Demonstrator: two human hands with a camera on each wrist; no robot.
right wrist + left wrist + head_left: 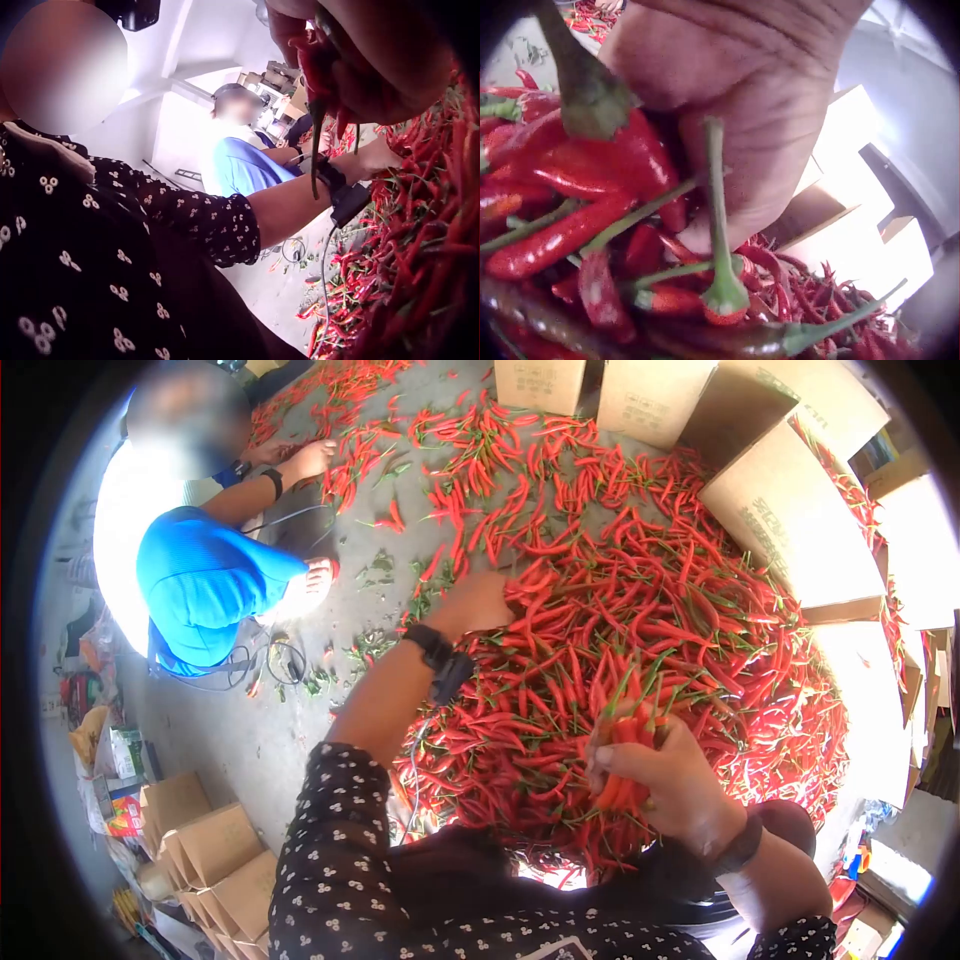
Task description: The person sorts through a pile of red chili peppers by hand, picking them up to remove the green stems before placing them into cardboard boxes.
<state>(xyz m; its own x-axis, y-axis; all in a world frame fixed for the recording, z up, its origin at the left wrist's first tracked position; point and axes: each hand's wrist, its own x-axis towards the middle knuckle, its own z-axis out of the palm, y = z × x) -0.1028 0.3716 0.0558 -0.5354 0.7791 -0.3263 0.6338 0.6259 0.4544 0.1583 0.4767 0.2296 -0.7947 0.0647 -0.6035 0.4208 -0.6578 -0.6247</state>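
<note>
A broad heap of red chili peppers with green stems (640, 600) spreads over the floor before me. My left hand (478, 603) reaches into the heap's left edge. In the left wrist view, the palm of that hand (742, 112) faces the loose chilies (577, 169), and its fingers are mostly hidden among them, so I cannot tell whether they grip any. Raised above the heap's near side, my right hand (670, 770) holds a small bunch of chili peppers (628, 732), thumb across them and stems up. Some of that bunch (319, 71) hangs beside the right hand (397, 60) in the right wrist view.
Cardboard boxes (790, 510) stand along the heap's back and right. Another person in a blue garment (205, 585) sits at the left, a hand (312, 460) at more chilies. A cable (285, 660) lies on the grey floor; folded cartons (225, 850) stand at lower left.
</note>
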